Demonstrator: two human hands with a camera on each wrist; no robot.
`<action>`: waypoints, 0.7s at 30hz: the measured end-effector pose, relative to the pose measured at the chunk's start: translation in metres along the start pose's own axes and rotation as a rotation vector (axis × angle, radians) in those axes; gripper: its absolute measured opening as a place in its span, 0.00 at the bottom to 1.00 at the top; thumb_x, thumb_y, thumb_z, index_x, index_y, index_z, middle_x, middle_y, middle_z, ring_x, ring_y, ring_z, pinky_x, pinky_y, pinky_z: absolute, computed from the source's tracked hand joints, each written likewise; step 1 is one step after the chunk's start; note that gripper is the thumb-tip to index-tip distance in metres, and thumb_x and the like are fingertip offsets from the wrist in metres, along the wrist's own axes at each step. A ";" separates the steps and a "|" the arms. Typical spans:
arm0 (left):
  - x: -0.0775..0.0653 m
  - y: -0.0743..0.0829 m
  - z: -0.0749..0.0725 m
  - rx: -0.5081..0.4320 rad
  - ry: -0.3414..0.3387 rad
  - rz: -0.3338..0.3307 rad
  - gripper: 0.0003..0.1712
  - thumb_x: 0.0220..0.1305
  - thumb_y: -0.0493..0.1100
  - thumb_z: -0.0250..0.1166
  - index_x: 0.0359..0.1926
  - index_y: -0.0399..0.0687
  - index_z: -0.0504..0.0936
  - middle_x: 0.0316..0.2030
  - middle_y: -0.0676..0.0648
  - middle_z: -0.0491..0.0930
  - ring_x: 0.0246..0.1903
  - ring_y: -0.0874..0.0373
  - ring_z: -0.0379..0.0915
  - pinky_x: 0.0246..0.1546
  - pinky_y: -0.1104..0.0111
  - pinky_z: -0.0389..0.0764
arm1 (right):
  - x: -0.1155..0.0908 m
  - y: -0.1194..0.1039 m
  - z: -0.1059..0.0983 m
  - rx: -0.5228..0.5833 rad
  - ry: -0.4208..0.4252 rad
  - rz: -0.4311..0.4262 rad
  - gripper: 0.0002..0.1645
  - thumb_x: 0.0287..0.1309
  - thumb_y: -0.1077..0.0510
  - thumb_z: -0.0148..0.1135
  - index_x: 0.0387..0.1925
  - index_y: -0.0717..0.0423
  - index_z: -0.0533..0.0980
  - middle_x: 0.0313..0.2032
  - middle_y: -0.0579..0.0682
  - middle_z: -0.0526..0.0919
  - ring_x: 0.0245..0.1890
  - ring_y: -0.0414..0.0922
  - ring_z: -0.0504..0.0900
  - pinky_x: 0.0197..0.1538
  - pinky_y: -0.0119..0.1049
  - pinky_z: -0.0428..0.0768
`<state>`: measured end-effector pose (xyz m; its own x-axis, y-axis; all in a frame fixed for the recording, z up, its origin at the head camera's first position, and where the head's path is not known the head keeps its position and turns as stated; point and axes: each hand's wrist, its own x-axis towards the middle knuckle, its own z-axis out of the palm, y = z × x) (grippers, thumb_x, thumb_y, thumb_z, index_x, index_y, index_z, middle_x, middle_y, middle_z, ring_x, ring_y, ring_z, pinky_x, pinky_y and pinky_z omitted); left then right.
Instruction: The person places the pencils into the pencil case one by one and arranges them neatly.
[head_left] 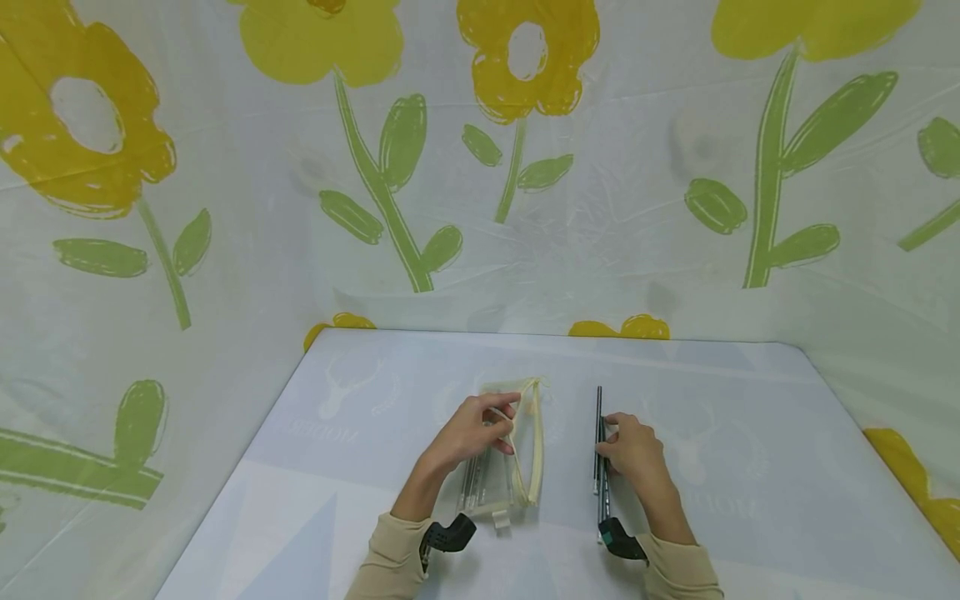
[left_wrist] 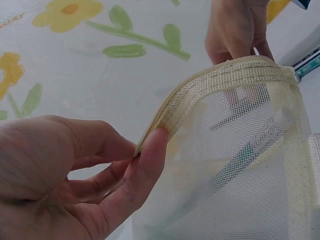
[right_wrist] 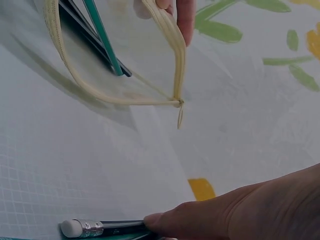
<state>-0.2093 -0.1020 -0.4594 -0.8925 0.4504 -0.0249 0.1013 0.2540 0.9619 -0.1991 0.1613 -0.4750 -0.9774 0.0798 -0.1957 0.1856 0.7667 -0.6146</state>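
My left hand [head_left: 468, 429] pinches the zippered edge of a cream mesh pouch [left_wrist: 225, 125] between thumb and finger, and the pouch's mouth gapes. Inside the pouch, dark and green pencils [right_wrist: 102, 42] show; the mesh partly veils them in the left wrist view. To the right of the pouch, my right hand [head_left: 636, 450] grips slim pencils [head_left: 599, 404] standing lengthwise on the table in the head view. One has a white eraser [right_wrist: 72, 228] in a silver ferrule, and my thumb [right_wrist: 165, 220] lies against its shaft. The other fingertips are mostly hidden.
A pale, faintly printed table [head_left: 315, 483] lies under both hands. White sheeting [head_left: 630, 242] with yellow flowers and green leaves rises around its back and sides. A small white tag [head_left: 502, 521] sticks out from the pouch's near end.
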 end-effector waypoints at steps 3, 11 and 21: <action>0.000 -0.001 -0.001 0.001 0.004 -0.001 0.28 0.68 0.32 0.53 0.69 0.39 0.68 0.52 0.31 0.72 0.27 0.51 0.85 0.38 0.50 0.90 | 0.000 0.000 -0.001 0.020 -0.005 0.007 0.33 0.55 0.64 0.67 0.62 0.71 0.69 0.34 0.59 0.85 0.21 0.41 0.81 0.24 0.34 0.80; 0.001 -0.001 -0.001 0.006 0.007 0.009 0.28 0.68 0.31 0.53 0.69 0.38 0.68 0.51 0.31 0.72 0.28 0.52 0.84 0.37 0.50 0.90 | -0.001 0.003 -0.007 0.063 0.012 -0.008 0.31 0.57 0.64 0.66 0.60 0.71 0.71 0.38 0.63 0.84 0.21 0.42 0.84 0.25 0.34 0.83; 0.001 -0.001 0.000 0.004 0.007 0.001 0.29 0.68 0.31 0.53 0.69 0.38 0.68 0.52 0.31 0.72 0.28 0.55 0.83 0.37 0.50 0.90 | -0.003 0.002 -0.014 0.133 0.034 -0.007 0.28 0.58 0.65 0.64 0.60 0.71 0.72 0.43 0.67 0.83 0.25 0.45 0.86 0.30 0.37 0.89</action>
<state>-0.2098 -0.1019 -0.4601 -0.8955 0.4445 -0.0221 0.1039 0.2570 0.9608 -0.1974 0.1713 -0.4652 -0.9812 0.0976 -0.1666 0.1882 0.6763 -0.7122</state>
